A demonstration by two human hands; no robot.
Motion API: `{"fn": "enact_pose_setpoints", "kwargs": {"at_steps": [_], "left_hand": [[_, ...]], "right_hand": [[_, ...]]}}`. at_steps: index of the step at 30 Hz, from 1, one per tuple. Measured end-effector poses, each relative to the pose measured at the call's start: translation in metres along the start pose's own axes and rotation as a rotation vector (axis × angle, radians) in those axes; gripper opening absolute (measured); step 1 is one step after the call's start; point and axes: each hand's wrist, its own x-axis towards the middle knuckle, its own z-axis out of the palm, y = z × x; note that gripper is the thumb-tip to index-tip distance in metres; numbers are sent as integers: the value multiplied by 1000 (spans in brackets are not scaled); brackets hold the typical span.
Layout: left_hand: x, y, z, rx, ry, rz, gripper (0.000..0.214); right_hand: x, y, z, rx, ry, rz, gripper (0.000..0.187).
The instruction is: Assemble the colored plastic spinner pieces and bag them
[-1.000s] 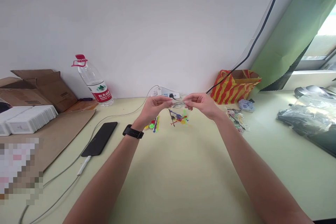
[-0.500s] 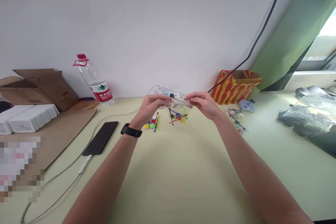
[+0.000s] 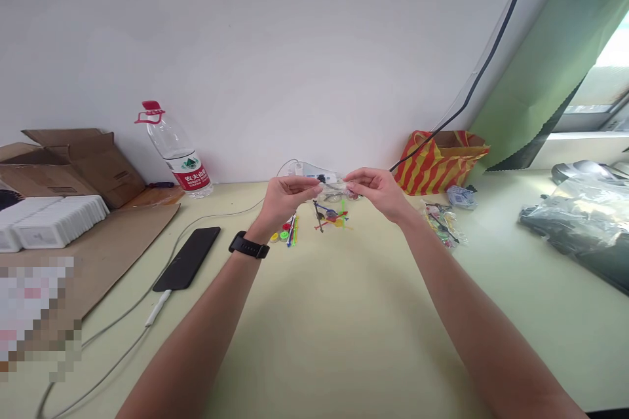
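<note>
My left hand (image 3: 287, 200) and my right hand (image 3: 378, 195) are raised at a similar height over the far part of the table. Each pinches thumb against fingers on the upper edge of a clear plastic bag (image 3: 335, 195), stretched between them. Below that edge are coloured plastic pieces (image 3: 331, 217) in black, blue, red, yellow and green; whether they are inside the bag or behind it I cannot tell. Beside my left hand lie small round discs (image 3: 284, 236) and a bundle of thin coloured sticks (image 3: 293, 233), partly hidden by the hand.
Left of my arms are a black phone (image 3: 187, 258) on a white cable, a big water bottle (image 3: 189, 173), a cardboard box (image 3: 73, 160) and stacked white pieces (image 3: 63, 221). A striped bag (image 3: 437, 163), another bag of pieces (image 3: 445, 224) and plastic-wrapped dark items (image 3: 580, 222) stand right. A power strip (image 3: 319, 175) lies behind.
My left hand has shifted slightly, and its thumb and fingertips sit a little further right along the bag's edge. The right hand stays nearly in place, still pinching.
</note>
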Motion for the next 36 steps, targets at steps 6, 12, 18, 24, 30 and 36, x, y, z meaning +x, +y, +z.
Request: {"fn": "enact_pose_setpoints", "kwargs": {"at_steps": [6, 12, 18, 24, 30, 36], "left_hand": [[-4, 0, 8, 13, -99, -18, 37], [-7, 15, 7, 73, -169, -57, 37], [-8, 27, 6, 168, -286, -34, 26], [-3, 24, -5, 162, -208, -35, 28], [-4, 24, -1, 73, -145, -10, 25], [-4, 26, -1, 81, -173, -4, 24]], "right_hand": [[-2, -5, 8, -136, -117, 17, 38], [-3, -12, 9, -170, -157, 7, 37], [-4, -21, 13, -235, -159, 4, 38], [-2, -19, -5, -195, -86, 22, 45], [-2, -21, 2, -110, -36, -48, 40], [-2, -21, 13, -88, -121, -27, 38]]}}
